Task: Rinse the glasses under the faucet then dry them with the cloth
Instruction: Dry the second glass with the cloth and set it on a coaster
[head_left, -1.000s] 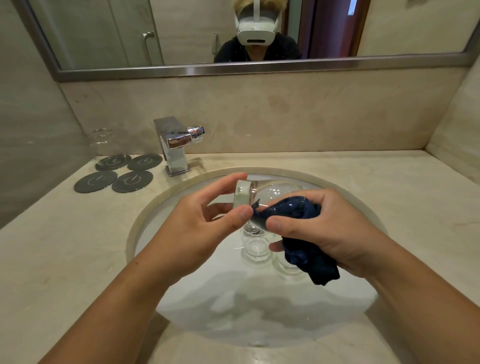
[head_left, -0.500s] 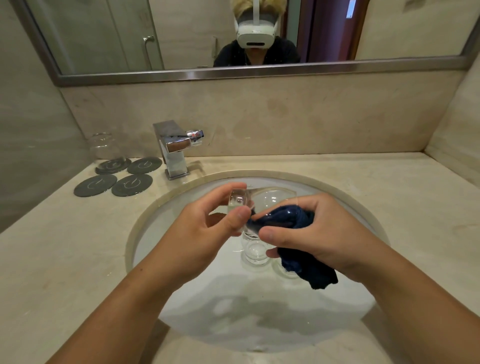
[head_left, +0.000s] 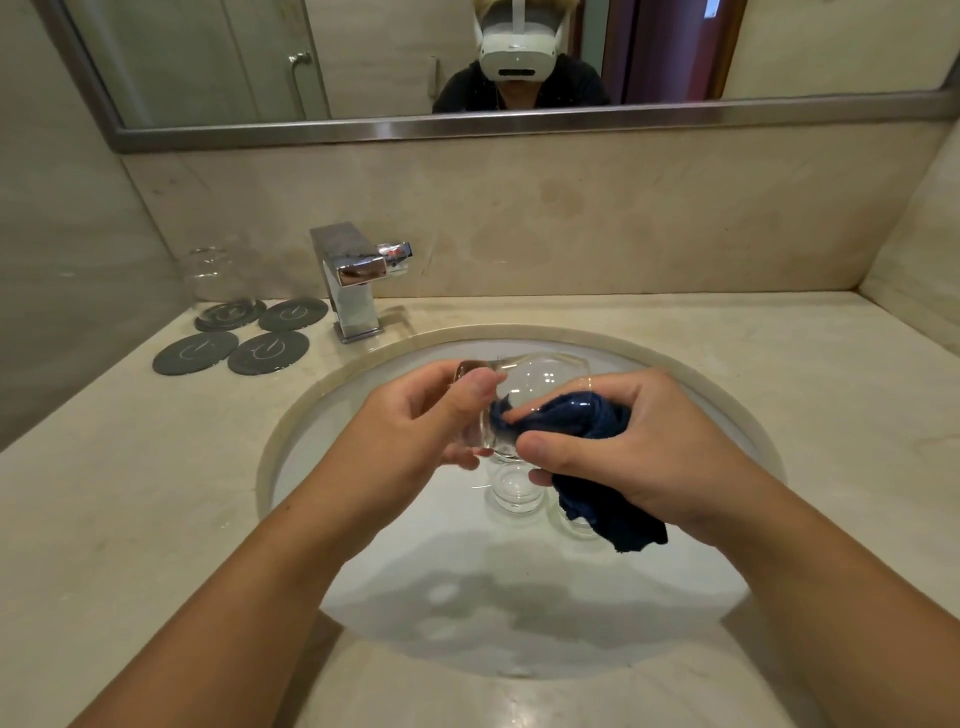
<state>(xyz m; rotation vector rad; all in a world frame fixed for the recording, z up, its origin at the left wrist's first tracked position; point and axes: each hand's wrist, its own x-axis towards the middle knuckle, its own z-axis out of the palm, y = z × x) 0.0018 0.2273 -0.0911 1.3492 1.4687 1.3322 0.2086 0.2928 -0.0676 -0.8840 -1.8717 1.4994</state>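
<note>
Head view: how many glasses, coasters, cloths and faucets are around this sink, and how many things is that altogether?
Glasses: 4
Coasters: 4
Cloth: 1
Faucet: 1
Total: 10

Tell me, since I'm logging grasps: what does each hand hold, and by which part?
The left hand pinches the glass by its thick base; the right hand grips the bunched dark blue cloth, pushed into the glass's mouth.
</note>
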